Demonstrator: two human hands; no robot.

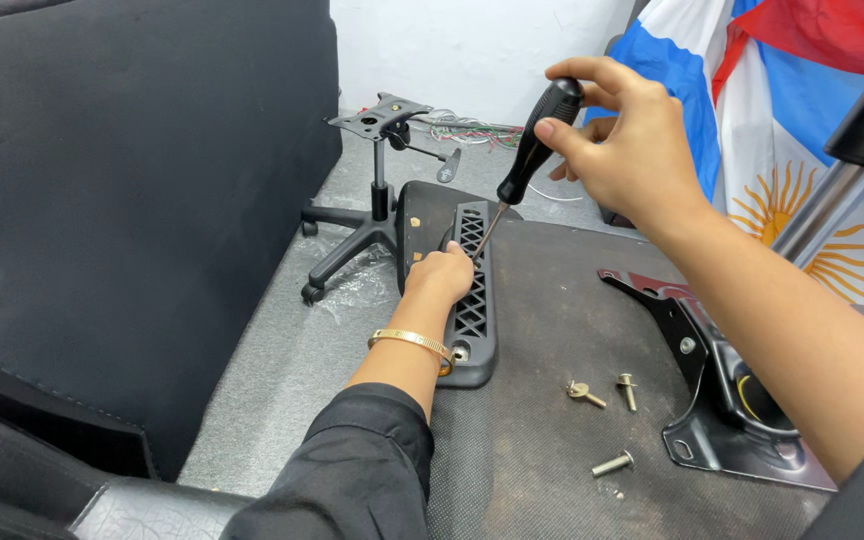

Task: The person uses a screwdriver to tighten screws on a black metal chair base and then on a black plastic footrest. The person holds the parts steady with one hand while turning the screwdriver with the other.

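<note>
My right hand (624, 140) is raised above the upturned chair seat (552, 330), fingers wrapped round the black handle of a screwdriver (532, 150); its thin shaft slants down and left so the tip meets the upper part of the black plastic armrest bracket (474, 295). My left hand (440, 275) is curled closed against that bracket's left edge, right beside the screwdriver tip, with a gold bangle (410, 342) on the wrist. The bracket lies lengthwise along the seat's left border, its lattice face up, and a bolt head shows at its near end. Three loose bolts (602, 395) lie on the dark fabric underside of the seat, to the right of the bracket and well apart from both hands. Further right a black metal mounting plate (717, 400) sits on the seat, partly under my right forearm. On the grey floor beyond stands the chair's star base (357, 225) with its tilt mechanism on top. A large black cushion (132, 200) fills the left side.
</note>
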